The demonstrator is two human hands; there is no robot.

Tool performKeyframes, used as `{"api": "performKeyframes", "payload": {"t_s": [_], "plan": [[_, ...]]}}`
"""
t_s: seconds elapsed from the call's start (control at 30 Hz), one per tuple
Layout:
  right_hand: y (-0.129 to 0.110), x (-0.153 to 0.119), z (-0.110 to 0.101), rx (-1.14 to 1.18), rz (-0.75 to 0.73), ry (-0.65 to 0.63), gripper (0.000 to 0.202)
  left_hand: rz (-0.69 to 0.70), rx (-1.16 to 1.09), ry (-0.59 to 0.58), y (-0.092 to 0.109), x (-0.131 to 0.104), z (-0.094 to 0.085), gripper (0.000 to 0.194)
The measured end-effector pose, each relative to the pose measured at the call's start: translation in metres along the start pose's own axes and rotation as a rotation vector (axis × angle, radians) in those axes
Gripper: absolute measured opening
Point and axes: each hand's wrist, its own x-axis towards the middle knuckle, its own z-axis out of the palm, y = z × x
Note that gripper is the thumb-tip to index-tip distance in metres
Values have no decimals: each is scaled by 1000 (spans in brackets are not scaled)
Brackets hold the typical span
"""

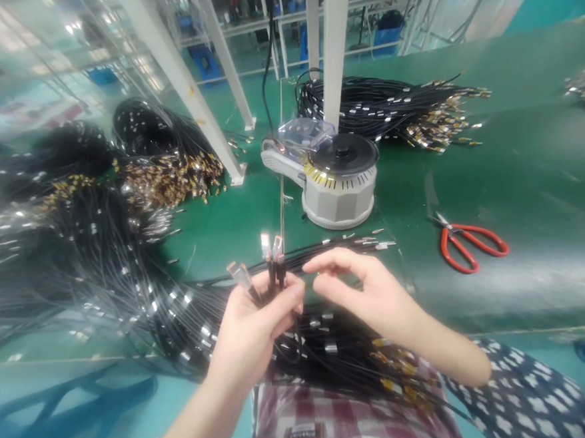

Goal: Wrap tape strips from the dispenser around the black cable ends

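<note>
My left hand [258, 323] is closed round several black cables whose flat silvery ends [265, 246] stick up above the fingers. Just to its right is my right hand [355, 283], thumb and forefinger apart with nothing seen between them. Under both hands a thick bundle of black cables [314, 334] with small white tags runs across the table edge and my lap. A few thin cables with metal tips [355, 242] lie behind the hands. Beyond them stands a white round tape dispenser [338, 199] with a black disc on top.
Red-handled scissors [458, 247] lie on the green table [506, 174] at the right. Large cable bundles [170, 174] cover the left side; another bundle [380, 108] lies behind the dispenser. White metal posts [334, 55] rise from the table.
</note>
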Motion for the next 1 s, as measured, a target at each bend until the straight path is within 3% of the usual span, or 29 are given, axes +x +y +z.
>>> {"api": "performKeyframes", "payload": {"t_s": [0.1,0.23,0.53,0.67,0.83,1.0], "plan": [[2,-2,6,25,-39,87,8,11,-13,-9,-1,0,0,18],[0,0,2,84,1,141,13,62,-36,21,-2,-2,-1,31],[-3,0,0,433,138,-30,23,71,-13,10,-1,-6,4,11],[-4,0,2,409,123,-31,18,89,-20,-15,-2,-5,4,8],[-9,2,4,274,98,1,17,72,-7,-18,-2,-4,4,24],[-14,6,1,178,90,-29,13,56,-2,-44,0,-9,4,17]]}}
